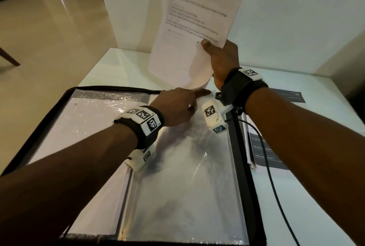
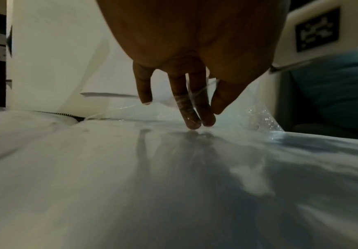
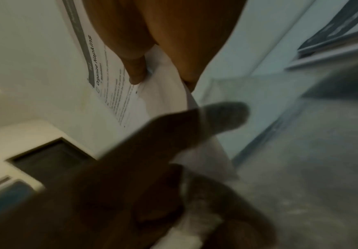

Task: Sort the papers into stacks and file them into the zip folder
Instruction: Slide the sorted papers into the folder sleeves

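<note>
A black-edged zip folder (image 1: 39,127) lies open on the white table (image 1: 126,68), with a clear plastic sleeve (image 1: 187,186) on its right half. My right hand (image 1: 213,48) grips a thin stack of printed papers (image 1: 197,18) headed "Organize Napkins". It holds them upright, their lower edge at the sleeve's far end. In the right wrist view the thumb lies on the front of the papers (image 3: 118,94). My left hand (image 1: 189,99) reaches to that same end with straight fingers. In the left wrist view its fingertips (image 2: 193,123) touch the sleeve (image 2: 173,185), and the film stretches across them.
More printed sheets (image 1: 264,153) lie right of the folder, and another dark-headed sheet (image 1: 292,96) lies farther back. A black cable (image 1: 276,186) runs down beside my right forearm. White wall panels (image 1: 128,8) stand behind the table. A dark chair leg (image 1: 7,56) shows at far left.
</note>
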`<state>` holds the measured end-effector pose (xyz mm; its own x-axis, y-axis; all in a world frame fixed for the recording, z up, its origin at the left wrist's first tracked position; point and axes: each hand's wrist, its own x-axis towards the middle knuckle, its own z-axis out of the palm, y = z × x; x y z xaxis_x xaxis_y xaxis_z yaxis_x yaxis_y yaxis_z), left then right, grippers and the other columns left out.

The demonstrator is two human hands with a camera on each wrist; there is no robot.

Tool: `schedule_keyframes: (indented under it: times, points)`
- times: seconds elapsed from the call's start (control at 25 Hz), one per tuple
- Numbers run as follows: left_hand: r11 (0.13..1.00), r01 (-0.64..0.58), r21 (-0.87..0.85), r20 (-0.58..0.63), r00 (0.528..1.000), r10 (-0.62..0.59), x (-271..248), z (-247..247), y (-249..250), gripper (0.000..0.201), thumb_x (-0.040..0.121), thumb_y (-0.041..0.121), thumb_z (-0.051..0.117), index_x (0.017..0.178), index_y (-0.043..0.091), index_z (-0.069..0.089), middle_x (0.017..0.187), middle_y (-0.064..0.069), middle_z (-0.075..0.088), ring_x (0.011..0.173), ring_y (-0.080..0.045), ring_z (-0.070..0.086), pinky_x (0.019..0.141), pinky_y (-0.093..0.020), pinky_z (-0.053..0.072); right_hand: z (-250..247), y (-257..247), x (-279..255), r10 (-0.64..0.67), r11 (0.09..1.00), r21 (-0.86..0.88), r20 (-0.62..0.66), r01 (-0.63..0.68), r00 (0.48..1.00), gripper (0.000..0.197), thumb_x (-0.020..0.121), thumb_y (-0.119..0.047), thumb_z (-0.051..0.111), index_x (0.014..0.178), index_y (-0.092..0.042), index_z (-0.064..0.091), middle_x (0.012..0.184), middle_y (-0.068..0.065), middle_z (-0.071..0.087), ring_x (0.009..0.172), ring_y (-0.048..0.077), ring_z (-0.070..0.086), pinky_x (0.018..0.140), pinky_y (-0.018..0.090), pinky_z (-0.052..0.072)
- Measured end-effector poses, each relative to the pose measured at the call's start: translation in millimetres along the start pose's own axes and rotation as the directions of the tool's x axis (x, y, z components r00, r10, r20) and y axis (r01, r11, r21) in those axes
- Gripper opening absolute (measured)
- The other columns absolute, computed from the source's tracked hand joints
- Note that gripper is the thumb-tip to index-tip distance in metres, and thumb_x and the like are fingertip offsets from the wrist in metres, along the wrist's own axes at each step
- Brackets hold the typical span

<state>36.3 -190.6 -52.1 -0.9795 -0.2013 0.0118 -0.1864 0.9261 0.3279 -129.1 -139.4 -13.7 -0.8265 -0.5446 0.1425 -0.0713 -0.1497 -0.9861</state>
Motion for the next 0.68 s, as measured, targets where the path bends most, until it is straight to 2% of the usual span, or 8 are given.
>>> schedule_keyframes:
  times: [0.08,0.2,0.32,0.4,0.44,0.52,0.6,0.68]
  points:
    - [0.988,-0.002,-0.153,-0.029,1.000,-0.002,-1.7,-2.7,-5.2,0.049,0.094,0.030,0.054,0.142,0.040,0.048,0.108,0.003,0.073,0.091,-0.022,0.069,0.084,-0.044,0.059,-11.0,5.7,-1.6,-0.010,0.996,-0.083,0.017,0.012,1.000,0.010,0.097,-0.016,0.066,0.104,-0.023,0.068,0.108,0.006,0.074,0.098,0.027,0.070,0.090,0.049,0.060]
    - [0.960,0.081,-0.267,-0.028,0.995,-0.091,-7.1,-13.1,-19.4,0.031,0.083,0.038,0.052,0.113,0.038,0.059,0.097,0.011,0.075,0.093,-0.021,0.068,0.088,-0.045,0.056,-24.1,7.1,4.3,-0.004,0.999,-0.034,-0.032,0.003,0.999,0.013,0.095,-0.012,0.067,0.106,-0.018,0.071,0.107,0.008,0.075,0.098,0.029,0.072,0.091,0.050,0.059]
    - [0.958,0.253,-0.137,0.075,0.967,-0.244,-5.2,-28.5,-37.7,0.024,0.077,0.043,0.046,0.096,0.042,0.060,0.097,0.015,0.072,0.096,-0.020,0.065,0.091,-0.048,0.054,-28.5,5.1,12.1,-0.015,0.996,-0.086,0.005,0.015,1.000,0.018,0.094,-0.008,0.067,0.111,-0.011,0.073,0.108,0.010,0.076,0.098,0.029,0.073,0.091,0.049,0.059]
    - [0.948,0.318,-0.016,0.129,0.941,-0.313,-4.6,-39.2,-50.9,0.011,0.084,0.042,0.053,0.082,0.046,0.062,0.094,0.014,0.067,0.096,-0.022,0.063,0.092,-0.049,0.054,-28.2,4.5,17.5,-0.017,0.987,-0.157,0.042,0.023,0.999,0.024,0.094,-0.008,0.067,0.117,-0.008,0.073,0.109,0.011,0.076,0.098,0.029,0.073,0.091,0.048,0.060]
    - [0.942,0.334,0.021,0.138,0.933,-0.334,-5.5,-43.3,-58.6,0.015,0.088,0.038,0.057,0.077,0.047,0.063,0.090,0.015,0.065,0.094,-0.022,0.062,0.092,-0.048,0.055,-27.7,4.8,19.8,-0.017,0.984,-0.179,0.050,0.026,0.999,0.026,0.093,-0.008,0.067,0.118,-0.006,0.072,0.109,0.011,0.075,0.099,0.029,0.073,0.091,0.048,0.059]
    - [0.934,0.346,0.084,0.133,0.925,-0.355,-7.2,-47.1,-69.4,0.016,0.091,0.031,0.061,0.081,0.041,0.068,0.087,0.014,0.060,0.095,-0.024,0.062,0.090,-0.045,0.056,-27.8,4.9,24.5,-0.014,0.976,-0.216,0.066,0.028,0.998,0.029,0.092,-0.008,0.068,0.121,-0.005,0.071,0.111,0.013,0.074,0.100,0.031,0.072,0.092,0.049,0.059]
    - [0.937,0.335,0.094,0.117,0.931,-0.345,-8.5,-48.5,-77.9,0.015,0.092,0.022,0.062,0.094,0.025,0.077,0.088,0.006,0.061,0.098,-0.027,0.063,0.087,-0.041,0.056,-29.0,4.7,28.6,-0.013,0.963,-0.265,0.109,0.042,0.994,0.029,0.092,-0.008,0.068,0.121,-0.006,0.071,0.113,0.013,0.074,0.102,0.031,0.071,0.093,0.049,0.059]
    - [0.937,0.346,0.036,0.103,0.932,-0.348,-10.4,-48.3,-82.8,0.017,0.092,0.014,0.061,0.100,0.014,0.077,0.085,0.004,0.065,0.095,-0.025,0.066,0.080,-0.032,0.053,-31.3,5.4,32.1,0.000,0.952,-0.303,0.158,0.048,0.987,0.027,0.090,-0.010,0.069,0.116,-0.010,0.074,0.111,0.012,0.075,0.101,0.032,0.071,0.092,0.052,0.059]
